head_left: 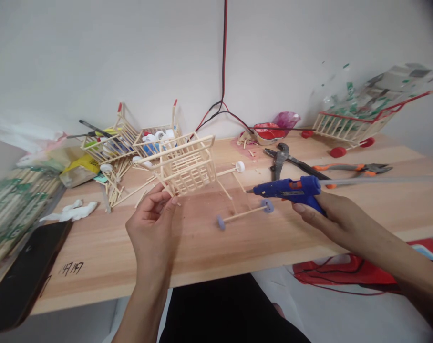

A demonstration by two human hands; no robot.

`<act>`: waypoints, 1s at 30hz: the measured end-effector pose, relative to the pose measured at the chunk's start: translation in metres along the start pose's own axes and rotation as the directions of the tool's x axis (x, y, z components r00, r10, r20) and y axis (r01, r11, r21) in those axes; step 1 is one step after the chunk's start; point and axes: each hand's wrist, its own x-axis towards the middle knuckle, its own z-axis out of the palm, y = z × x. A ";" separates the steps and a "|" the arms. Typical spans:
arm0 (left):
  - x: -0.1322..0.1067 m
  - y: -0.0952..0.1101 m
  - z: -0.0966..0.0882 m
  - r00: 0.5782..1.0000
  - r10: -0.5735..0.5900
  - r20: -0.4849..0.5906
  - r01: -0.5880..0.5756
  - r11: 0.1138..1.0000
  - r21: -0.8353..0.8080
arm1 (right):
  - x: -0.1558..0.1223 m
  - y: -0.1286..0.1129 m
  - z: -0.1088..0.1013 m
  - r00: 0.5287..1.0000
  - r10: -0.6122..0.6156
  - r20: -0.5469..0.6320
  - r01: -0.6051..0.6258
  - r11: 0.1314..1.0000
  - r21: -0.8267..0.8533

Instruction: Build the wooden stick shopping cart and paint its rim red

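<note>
My right hand grips a blue glue gun, its nozzle pointing left over the table. A glue stick sticks out behind it. My left hand pinches the lower corner of a small wooden stick cart, which is tipped on its side. An axle with two blue wheels lies between the hands. Another axle with a white wheel juts from the cart.
Two more stick carts with bottles stand at the back left beside loose sticks. Pliers, black cutters and a red-wheeled cart lie at the right. Stick bundles sit at the left edge.
</note>
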 end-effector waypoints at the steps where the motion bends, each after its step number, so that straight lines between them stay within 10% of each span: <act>1: 0.000 0.000 0.000 1.000 0.000 0.000 0.000 1.000 0.003 | 0.000 0.000 0.000 1.000 0.001 0.002 -0.001 1.000 -0.003; 30: -0.001 0.001 -0.001 1.000 0.013 -0.009 -0.013 1.000 0.018 | 0.000 0.001 0.001 1.000 -0.012 -0.026 0.011 1.000 -0.028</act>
